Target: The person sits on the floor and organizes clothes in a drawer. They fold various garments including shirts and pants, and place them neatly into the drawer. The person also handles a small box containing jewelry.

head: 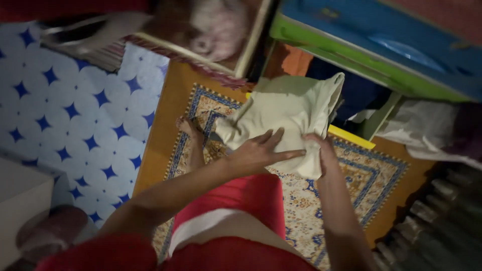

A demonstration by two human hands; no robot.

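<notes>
While the person stands over a patterned rug (371, 175) with an orange border, beside a blue-and-white star-tiled floor (75, 115), a pale cream cloth (286, 108) is held up at about waist height above the rug, partly folded. Left hand (261, 149) lies flat on the cloth's lower part, fingers spread and extended. Right hand (321, 145) pinches the cloth's lower right edge, fingers closed on the fabric. A bare foot (188, 125) rests on the rug just left of the cloth.
</notes>
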